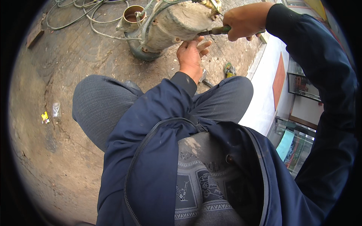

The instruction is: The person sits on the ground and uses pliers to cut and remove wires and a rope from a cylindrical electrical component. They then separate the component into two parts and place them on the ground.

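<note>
While the person squats over bare dirt ground [49,158], the head view shows a dusty, mud-caked pump body [177,24] lying tilted near the top of the picture, resting on a greenish base [141,52]. The right hand [245,20] comes in from the upper right, its fingers [235,35] wrapped closed around the dark green handle of a screwdriver [215,31], whose metal end meets the lower right edge of the pump body. The left hand [190,56] reaches up from below, palm raised, fingers [201,43] spread open and touching the underside of the pump body just beside the tool's tip.

A brass-coloured round fitting [132,17] sits at the left of the pump body, and pale hoses and cables [86,15] loop over the ground behind it and across the pump's top. The person's knees in grey trousers [102,109] and dark blue jacket [151,162] fill the lower middle and hide the ground beneath. Between the knees and the pump lie a small metal tool [203,77] and a green-and-yellow object [229,69]. At the far left lie a crushed clear plastic bottle [56,110] and a yellow scrap [45,117]. A white raised ledge [267,86] borders the ground on the right.
</note>
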`<act>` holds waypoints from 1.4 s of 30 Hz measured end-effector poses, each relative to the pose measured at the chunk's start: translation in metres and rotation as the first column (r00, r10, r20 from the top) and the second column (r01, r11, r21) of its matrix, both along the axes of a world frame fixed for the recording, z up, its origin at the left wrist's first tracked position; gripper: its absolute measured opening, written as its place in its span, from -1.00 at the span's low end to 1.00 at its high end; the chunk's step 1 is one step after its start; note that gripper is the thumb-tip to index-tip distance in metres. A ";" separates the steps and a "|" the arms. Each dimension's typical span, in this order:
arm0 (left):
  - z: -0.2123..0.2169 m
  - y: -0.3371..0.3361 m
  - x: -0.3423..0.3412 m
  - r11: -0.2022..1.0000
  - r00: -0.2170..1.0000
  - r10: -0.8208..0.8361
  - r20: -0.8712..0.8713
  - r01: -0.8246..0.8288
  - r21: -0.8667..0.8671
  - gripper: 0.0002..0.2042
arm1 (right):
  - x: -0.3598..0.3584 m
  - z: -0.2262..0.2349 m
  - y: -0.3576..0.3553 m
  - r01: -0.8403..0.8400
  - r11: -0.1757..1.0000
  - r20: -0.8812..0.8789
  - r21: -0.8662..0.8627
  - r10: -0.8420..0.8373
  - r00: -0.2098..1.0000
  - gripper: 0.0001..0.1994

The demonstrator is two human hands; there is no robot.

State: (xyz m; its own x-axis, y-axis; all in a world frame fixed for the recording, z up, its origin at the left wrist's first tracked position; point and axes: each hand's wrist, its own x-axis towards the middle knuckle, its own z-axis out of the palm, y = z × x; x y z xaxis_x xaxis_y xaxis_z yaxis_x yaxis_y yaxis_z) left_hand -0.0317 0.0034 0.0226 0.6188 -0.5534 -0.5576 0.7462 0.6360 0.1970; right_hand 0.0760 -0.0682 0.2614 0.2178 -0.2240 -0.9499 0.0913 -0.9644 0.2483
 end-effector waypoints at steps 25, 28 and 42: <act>-0.004 -0.006 0.001 0.999 1.000 -0.010 0.003 0.010 0.041 -0.78 | -0.069 -0.027 -0.040 -0.574 0.807 0.449 -0.139 0.568 0.690 -0.78; -0.005 -0.006 0.000 0.999 1.000 -0.019 0.000 0.019 0.041 -0.79 | -0.085 -0.045 -0.054 -0.672 0.736 0.666 -0.083 0.543 0.512 -0.92; -0.009 -0.006 -0.001 0.998 0.999 -0.039 -0.006 0.040 0.056 -0.77 | -0.061 -0.024 -0.022 -0.483 0.875 0.407 -0.017 0.448 0.796 -0.83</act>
